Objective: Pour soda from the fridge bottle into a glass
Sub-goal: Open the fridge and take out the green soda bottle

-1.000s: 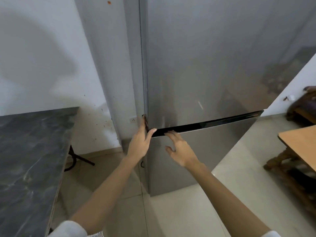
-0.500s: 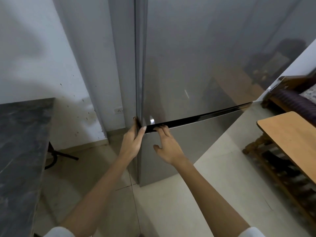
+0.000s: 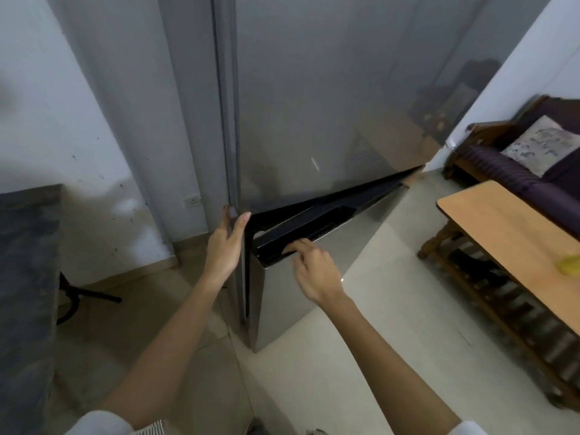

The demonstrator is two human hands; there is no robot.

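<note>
A tall steel fridge [image 3: 314,89] fills the middle of the head view. Its lower door [image 3: 301,290] stands ajar, swung a little toward me, with a dark gap along its top edge. My right hand [image 3: 309,268] has its fingers hooked into the black handle recess at the top of that lower door. My left hand [image 3: 226,246] lies flat against the fridge's left corner edge, fingers straight, thumb on the front face. No bottle or glass shows; the fridge's inside is hidden.
A dark marble counter [image 3: 25,277] runs along the left. A wooden table [image 3: 508,243] stands at the right with something yellow [image 3: 568,266] on it. Behind it is a dark sofa [image 3: 533,177] with a cushion. A black stand leg [image 3: 84,293] rests on the tiled floor.
The lower fridge door has swung open a little, widening the dark gap at its top. My right hand's fingers have moved into the handle recess. The view has shifted left and closer.
</note>
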